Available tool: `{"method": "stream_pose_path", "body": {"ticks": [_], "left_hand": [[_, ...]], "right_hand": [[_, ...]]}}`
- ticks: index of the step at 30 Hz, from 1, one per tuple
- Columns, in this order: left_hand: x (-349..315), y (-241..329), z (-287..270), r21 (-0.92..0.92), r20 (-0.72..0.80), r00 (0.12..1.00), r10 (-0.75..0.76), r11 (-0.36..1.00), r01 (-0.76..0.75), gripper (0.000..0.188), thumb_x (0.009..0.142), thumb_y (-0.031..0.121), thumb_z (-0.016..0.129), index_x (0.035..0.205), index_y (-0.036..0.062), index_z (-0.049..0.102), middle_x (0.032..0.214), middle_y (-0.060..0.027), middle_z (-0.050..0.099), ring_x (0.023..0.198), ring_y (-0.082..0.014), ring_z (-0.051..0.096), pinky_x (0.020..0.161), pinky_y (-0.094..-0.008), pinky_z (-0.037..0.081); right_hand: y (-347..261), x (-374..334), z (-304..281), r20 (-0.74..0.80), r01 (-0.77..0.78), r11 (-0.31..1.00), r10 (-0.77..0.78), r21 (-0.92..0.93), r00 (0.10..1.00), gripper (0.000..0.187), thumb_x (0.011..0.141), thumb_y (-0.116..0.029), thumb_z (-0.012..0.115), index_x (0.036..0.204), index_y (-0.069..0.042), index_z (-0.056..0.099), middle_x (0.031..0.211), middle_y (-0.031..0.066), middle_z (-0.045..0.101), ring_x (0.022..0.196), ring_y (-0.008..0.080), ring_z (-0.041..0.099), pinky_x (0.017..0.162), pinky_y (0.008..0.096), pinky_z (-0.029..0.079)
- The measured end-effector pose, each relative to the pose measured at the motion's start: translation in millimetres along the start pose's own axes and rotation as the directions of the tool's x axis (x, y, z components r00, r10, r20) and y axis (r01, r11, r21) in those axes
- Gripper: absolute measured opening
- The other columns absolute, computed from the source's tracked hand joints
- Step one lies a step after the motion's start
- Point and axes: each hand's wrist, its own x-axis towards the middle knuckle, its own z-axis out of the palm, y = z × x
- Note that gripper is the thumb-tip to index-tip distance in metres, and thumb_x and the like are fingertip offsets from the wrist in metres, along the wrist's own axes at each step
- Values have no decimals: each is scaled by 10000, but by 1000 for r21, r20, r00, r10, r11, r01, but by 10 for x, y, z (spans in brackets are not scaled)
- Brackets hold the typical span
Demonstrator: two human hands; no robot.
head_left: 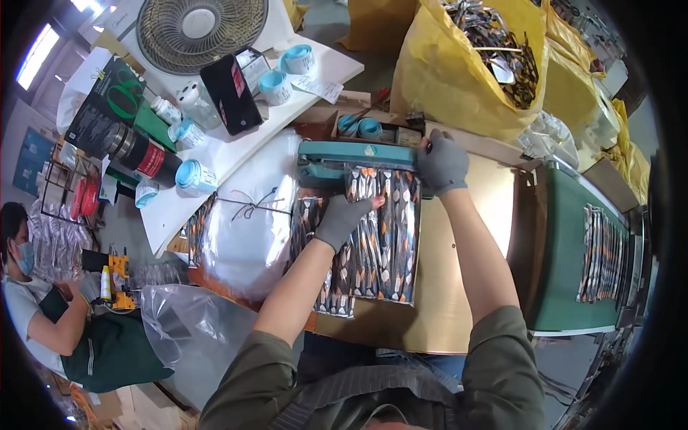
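Observation:
A teal heat sealer lies across the far side of a brown worktable. A clear bag packed with patterned silver sachets lies with its top edge in the sealer's jaw. My left hand, in a grey glove, rests flat on the bag near its top. Gloved in grey too, my right hand presses on the right end of the sealer's arm. More filled sachet bags lie under and to the left of this one.
A white tied plastic sack lies left of the bags. Behind stands a white table with tape rolls, a fan and a black flask. Yellow sacks of sachets stand behind the sealer. A green conveyor carries sachets at right. Another person sits at left.

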Motion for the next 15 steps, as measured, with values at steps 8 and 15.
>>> {"method": "stream_pose_path", "body": {"ticks": [8, 15], "left_hand": [[-891, -748, -455, 792, -415, 720, 556, 611, -15, 571, 802, 348, 660, 1182, -33, 468, 1052, -199, 578, 952, -330, 568, 857, -398, 438], [-777, -780, -694, 787, -288, 885, 365, 617, 2, 743, 646, 487, 738, 1089, -69, 520, 1022, -267, 573, 967, -407, 543, 842, -435, 441]], "right_hand": [[156, -185, -80, 27, -132, 976, 129, 173, 991, 368, 820, -363, 581, 981, -34, 542, 914, 202, 612, 818, 350, 609, 712, 414, 486], [-119, -1900, -74, 737, -750, 180, 146, 636, 660, 683, 702, -324, 790, 1193, 37, 481, 990, 110, 612, 841, 192, 593, 781, 328, 485]]}}
